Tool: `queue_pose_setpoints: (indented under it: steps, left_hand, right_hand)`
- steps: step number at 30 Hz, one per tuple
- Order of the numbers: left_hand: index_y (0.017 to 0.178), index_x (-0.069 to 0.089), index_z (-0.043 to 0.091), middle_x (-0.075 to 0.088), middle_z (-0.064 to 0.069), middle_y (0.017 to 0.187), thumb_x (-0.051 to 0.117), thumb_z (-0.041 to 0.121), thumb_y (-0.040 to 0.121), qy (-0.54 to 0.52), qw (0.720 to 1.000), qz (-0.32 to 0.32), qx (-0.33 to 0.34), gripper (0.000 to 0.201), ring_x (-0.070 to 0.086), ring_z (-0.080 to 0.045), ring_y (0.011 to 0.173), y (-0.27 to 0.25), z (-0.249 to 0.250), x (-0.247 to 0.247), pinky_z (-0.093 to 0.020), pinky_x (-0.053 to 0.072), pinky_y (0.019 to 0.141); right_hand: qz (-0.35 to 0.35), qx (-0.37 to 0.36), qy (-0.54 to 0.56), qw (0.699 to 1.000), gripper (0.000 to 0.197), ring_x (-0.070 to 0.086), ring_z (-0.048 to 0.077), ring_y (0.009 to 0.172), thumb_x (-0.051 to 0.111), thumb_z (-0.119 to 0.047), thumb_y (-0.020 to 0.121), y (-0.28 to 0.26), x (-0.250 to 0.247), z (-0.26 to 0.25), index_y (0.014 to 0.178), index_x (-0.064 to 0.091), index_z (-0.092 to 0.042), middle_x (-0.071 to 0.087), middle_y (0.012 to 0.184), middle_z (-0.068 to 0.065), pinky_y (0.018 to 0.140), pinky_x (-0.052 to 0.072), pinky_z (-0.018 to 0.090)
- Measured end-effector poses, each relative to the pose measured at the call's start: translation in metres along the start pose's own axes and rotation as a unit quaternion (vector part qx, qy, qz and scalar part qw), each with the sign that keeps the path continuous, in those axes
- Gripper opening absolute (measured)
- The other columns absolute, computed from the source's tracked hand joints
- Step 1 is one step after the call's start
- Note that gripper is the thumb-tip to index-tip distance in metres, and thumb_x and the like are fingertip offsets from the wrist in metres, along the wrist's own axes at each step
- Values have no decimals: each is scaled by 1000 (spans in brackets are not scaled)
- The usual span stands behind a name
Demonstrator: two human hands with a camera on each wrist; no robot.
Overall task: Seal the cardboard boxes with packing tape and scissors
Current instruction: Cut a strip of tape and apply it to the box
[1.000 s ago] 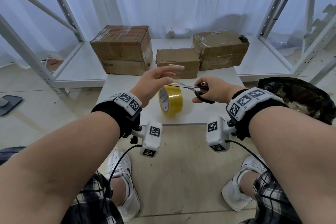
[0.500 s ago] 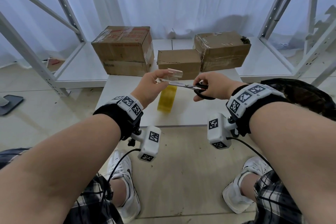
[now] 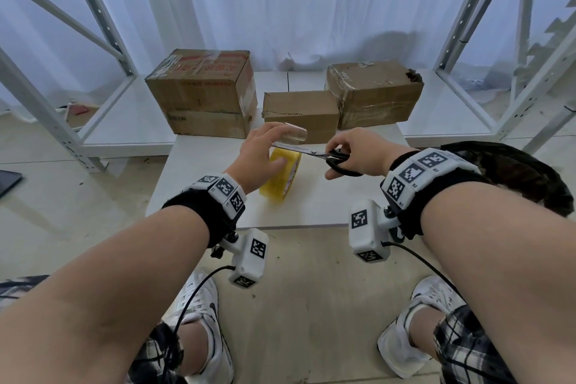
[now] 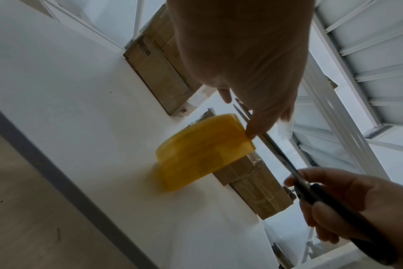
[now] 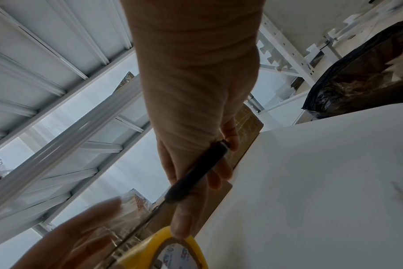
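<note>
My left hand [image 3: 268, 146] hovers over the white table [image 3: 327, 206] and pinches the free end of a clear tape strip [image 3: 296, 134]. Its thumb touches the yellow tape roll [image 3: 280, 181], which sits tilted and blurred just below. My right hand [image 3: 358, 148] grips the black-handled scissors [image 3: 311, 152]. Their blades reach left under the left fingers, across the strip between hand and roll. I cannot tell whether the strip is cut. In the left wrist view the roll [image 4: 203, 154] looks smeared below the blades [image 4: 276, 149]. Three cardboard boxes stand behind: a large one [image 3: 202, 93], a small one [image 3: 300, 112] and a taped one [image 3: 374, 93].
White metal shelf frames [image 3: 103, 22] flank the table on both sides, with a white curtain behind. A black bag [image 3: 514, 171] sits at the right of the table. My shoes and the tiled floor lie below the near table edge.
The roll has turned from upright and face-on to tilted and edge-on. The scissor blades have slid left, under my left fingers and across the strip. Both hands have risen slightly.
</note>
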State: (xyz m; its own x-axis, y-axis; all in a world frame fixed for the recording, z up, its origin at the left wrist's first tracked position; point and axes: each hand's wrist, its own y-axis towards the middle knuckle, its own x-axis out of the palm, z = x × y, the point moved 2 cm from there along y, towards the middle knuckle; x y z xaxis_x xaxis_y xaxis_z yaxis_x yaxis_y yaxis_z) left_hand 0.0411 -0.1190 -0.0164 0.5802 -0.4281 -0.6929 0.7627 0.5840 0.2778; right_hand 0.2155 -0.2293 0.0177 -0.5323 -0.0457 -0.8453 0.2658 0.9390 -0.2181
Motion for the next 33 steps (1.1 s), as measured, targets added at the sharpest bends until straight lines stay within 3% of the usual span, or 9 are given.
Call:
queue_pose_setpoints:
  steps: [6, 12, 15, 20, 28, 33]
  left_hand:
    - [137, 44, 34, 44, 7, 137, 57, 7, 88, 13, 1000, -22, -17, 58, 33, -15, 125, 12, -6, 5, -37, 25, 109]
    - [138, 40, 40, 43, 7, 137, 56, 6, 88, 9, 999, -37, -8, 62, 34, -14, 125, 17, -5, 6, -37, 26, 109]
    - [140, 42, 34, 43, 5, 139, 56, 7, 88, 13, 999, -42, -4, 61, 36, -18, 128, 20, -7, 8, -43, 27, 112]
    - [133, 42, 44, 44, 10, 136, 57, 7, 86, 12, 999, -40, 14, 62, 37, -14, 125, 23, -8, 7, -42, 27, 111]
    - [141, 40, 34, 43, 5, 137, 57, 7, 88, 17, 999, -40, 1, 62, 37, -19, 125, 27, -8, 8, -42, 29, 110]
    - [143, 38, 26, 41, 1, 139, 56, 5, 89, 19, 999, -51, -4, 61, 38, -22, 127, 28, -7, 12, -47, 31, 111]
  right_hand:
    - [-6, 2, -10, 1000, 47, 60, 16, 84, 84, -33, 70, 6, -8, 2, 109, 63, -19, 63, 86, -4, 76, 46, 26]
    - [-17, 6, 6, 1000, 45, 61, 15, 82, 84, -33, 69, 10, -9, 8, 107, 64, -20, 65, 85, -4, 74, 47, 25]
    - [-19, 4, 9, 1000, 43, 59, 14, 77, 84, -33, 70, 12, -8, 10, 105, 62, -20, 63, 82, -4, 68, 46, 22]
    - [-26, 7, 16, 1000, 45, 59, 17, 78, 83, -35, 71, 16, -5, 15, 105, 58, -21, 61, 83, -3, 67, 49, 25]
    - [-13, 2, 2, 1000, 46, 56, 11, 73, 83, -39, 68, 17, -7, 14, 104, 58, -21, 60, 81, -6, 61, 43, 21]
    - [-3, 5, -26, 1000, 43, 60, 15, 78, 84, -46, 64, 17, -9, 16, 95, 62, -25, 63, 83, -5, 75, 53, 33]
